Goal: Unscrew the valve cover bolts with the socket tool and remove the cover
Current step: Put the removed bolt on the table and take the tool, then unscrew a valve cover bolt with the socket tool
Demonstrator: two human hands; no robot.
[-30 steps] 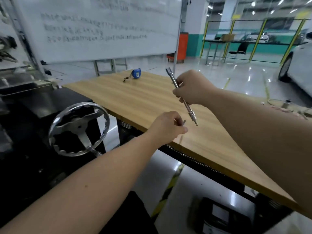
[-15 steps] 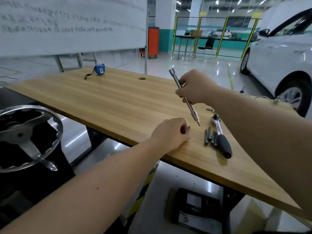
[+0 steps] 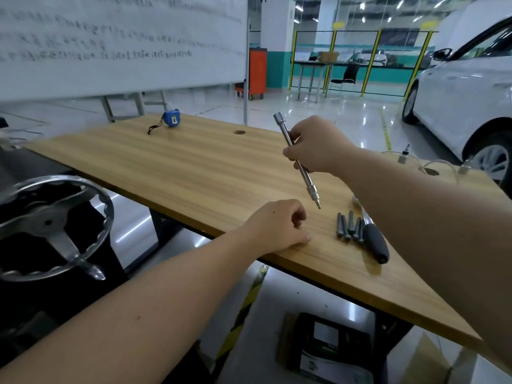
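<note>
The right hand (image 3: 318, 151) kept its grip clenched round the middle of the socket extension bar (image 3: 297, 164), tilted, its tip hanging just above the desk (image 3: 194, 173) and short of the row of bolts (image 3: 349, 228). The left hand (image 3: 277, 225) had come down since a moment earlier and rested on the desk just left of those bolts, fingers curled under; whether they held a bolt I could not tell. Right of the bolts, touching them, lay the ratchet handle (image 3: 375, 242), partly behind the right forearm. Well beyond the bolts sat a blue tape measure (image 3: 171, 119). Far left of them stood a metal handwheel (image 3: 52, 225). The valve cover was nowhere in sight. I judged another freed bolt was joining the row.
</note>
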